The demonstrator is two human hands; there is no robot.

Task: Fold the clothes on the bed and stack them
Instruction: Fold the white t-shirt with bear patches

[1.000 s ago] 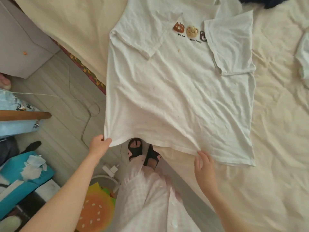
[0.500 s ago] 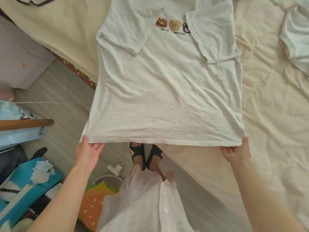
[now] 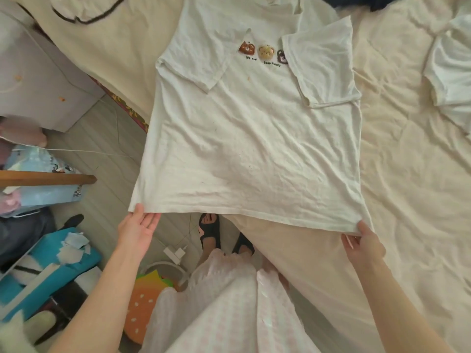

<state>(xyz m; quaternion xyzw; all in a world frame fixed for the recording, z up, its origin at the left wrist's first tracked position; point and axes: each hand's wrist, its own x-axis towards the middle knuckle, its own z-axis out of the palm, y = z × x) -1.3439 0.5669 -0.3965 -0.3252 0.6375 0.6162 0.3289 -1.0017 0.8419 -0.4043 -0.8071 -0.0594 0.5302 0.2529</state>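
From the head view I saw the white T-shirt [image 3: 249, 149] spread front-up across the middle of the frame, its upper part lying on the cream bed sheet [image 3: 407, 174] and its lower left part hanging out past the bed's edge over the wooden floor [image 3: 102, 138]. Both sleeves were folded inward over the chest, the right one partly covering a row of three small bear prints [image 3: 265, 52].

My left hand [image 3: 137, 230], at lower left of centre, held the hem's left corner, thumb on top, palm turned up and the fingers fairly straight beneath the cloth. My right hand [image 3: 362, 245], at lower right, pinched the hem's right corner between thumb and fingers.

At the right edge of the frame lay another white garment [image 3: 451, 72], well apart from the shirt. A dark garment [image 3: 382, 2] showed at the top edge. Between my arms I saw my black sandals [image 3: 224, 235] on the floor.
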